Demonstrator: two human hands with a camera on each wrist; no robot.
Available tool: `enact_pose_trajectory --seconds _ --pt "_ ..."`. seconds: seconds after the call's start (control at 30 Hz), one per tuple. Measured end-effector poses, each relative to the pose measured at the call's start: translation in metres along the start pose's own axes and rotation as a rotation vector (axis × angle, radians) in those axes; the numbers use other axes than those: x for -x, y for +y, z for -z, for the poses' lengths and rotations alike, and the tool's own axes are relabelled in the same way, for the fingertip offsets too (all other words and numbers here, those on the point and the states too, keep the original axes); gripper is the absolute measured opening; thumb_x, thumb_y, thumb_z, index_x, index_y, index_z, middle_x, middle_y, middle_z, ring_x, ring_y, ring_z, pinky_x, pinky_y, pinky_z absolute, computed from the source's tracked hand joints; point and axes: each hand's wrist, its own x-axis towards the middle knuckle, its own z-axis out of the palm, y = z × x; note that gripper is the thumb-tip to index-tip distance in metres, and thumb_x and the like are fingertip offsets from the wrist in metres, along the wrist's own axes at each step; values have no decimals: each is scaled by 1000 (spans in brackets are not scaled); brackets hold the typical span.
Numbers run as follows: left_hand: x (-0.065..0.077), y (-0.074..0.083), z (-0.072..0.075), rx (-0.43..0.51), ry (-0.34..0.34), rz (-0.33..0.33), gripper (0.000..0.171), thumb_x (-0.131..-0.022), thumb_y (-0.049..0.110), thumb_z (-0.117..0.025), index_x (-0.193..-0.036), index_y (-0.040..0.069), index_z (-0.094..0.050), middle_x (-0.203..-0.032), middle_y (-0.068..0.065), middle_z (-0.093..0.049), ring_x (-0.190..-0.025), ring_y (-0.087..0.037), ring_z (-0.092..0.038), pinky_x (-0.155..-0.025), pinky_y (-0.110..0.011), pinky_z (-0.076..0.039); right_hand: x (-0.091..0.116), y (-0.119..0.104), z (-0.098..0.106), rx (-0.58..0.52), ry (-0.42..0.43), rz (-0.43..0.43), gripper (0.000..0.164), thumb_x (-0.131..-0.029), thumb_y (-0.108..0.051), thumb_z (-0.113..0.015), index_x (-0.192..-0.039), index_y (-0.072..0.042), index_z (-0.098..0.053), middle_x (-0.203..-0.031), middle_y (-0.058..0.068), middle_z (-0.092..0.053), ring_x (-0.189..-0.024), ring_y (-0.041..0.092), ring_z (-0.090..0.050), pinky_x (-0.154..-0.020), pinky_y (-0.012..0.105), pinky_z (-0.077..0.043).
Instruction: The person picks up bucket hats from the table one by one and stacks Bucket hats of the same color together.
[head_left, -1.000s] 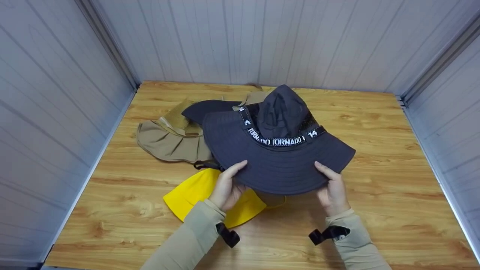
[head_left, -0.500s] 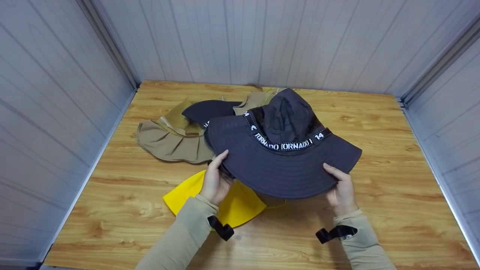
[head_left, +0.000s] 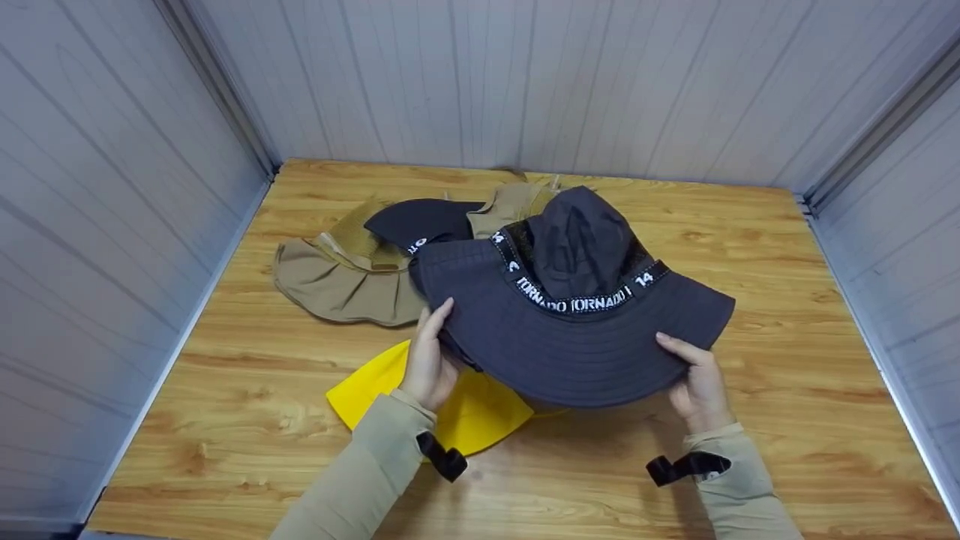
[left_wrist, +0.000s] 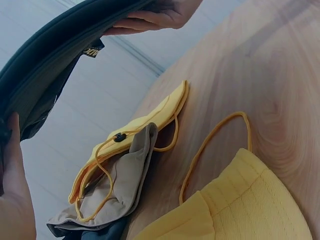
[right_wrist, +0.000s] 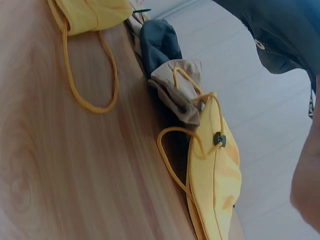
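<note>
A dark grey wide-brimmed sun hat (head_left: 570,352) with a black-and-white lettered band is held up over the table, crown away from me. My left hand (head_left: 429,367) grips the left side of its brim, thumb along the edge. On the right side of the brim, my right hand (head_left: 703,386) pinches with the thumb on top and the other fingers underneath. In the left wrist view the brim (left_wrist: 65,45) shows from below, between both hands. Beneath the hat, a yellow hat (head_left: 375,382) lies on the table, partly covered by my left hand and the brim.
A tan hat with a pleated flap (head_left: 345,292) lies at the left, beside another dark grey brim (head_left: 427,221). More tan cloth (head_left: 506,206) shows behind the held hat. Yellow cords (right_wrist: 90,107) loop onto the wooden table (head_left: 787,390). Grey panel walls (head_left: 480,75) enclose the back and sides.
The sun hat has moved right and slightly toward me, with my right hand moving along with it. My left hand has slid left along the brim to its side.
</note>
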Motion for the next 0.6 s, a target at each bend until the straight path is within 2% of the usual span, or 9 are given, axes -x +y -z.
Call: enact_pose_trajectory --seconds 0.13,0.3,0.4,0.53,0.6 --pt "0 -2 -1 -18 -37 -1 61 -107 25 -42 -159 22 -11 -157 -8 -36 -133 -24 -50 -106 -36 -47 -1 -13 8 64 -15 -10 23 -96 8 -48 -95 -5 -68 -89 5 -72 -82 16 -71 -78 27 -57" --pt "-1 -4 -2 -48 -58 3 58 -105 18 -45 -157 22 -18 -153 -11 -40 -127 -25 -54 -103 -38 -49 -6 -36 22 59 -98 49 30 -96 10 -45 -111 -7 -64 -99 7 -72 -87 18 -71 -78 30 -58" --pt "0 -5 -2 -51 -44 23 65 -103 15 -47 -157 26 -14 -153 -11 -39 -125 -25 -56 -100 -38 -51 -9 -48 29 61 -131 77 33 -98 9 -43 -118 -9 -62 -103 7 -73 -90 18 -71 -79 30 -58" --pt "1 -6 -3 -49 -67 63 70 -103 12 -47 -158 31 -8 -156 -9 -35 -127 -26 -54 -102 -40 -49 -9 -61 37 102 -113 51 25 -101 1 -45 -116 -10 -62 -99 6 -73 -87 17 -71 -75 29 -58" --pt "1 -6 -3 -69 -91 86 68 -104 17 -46 -158 31 -8 -157 -9 -34 -129 -27 -52 -105 -41 -47 -7 -67 41 131 -92 32 22 -102 -1 -47 -112 -9 -65 -94 6 -74 -83 17 -71 -73 29 -58"
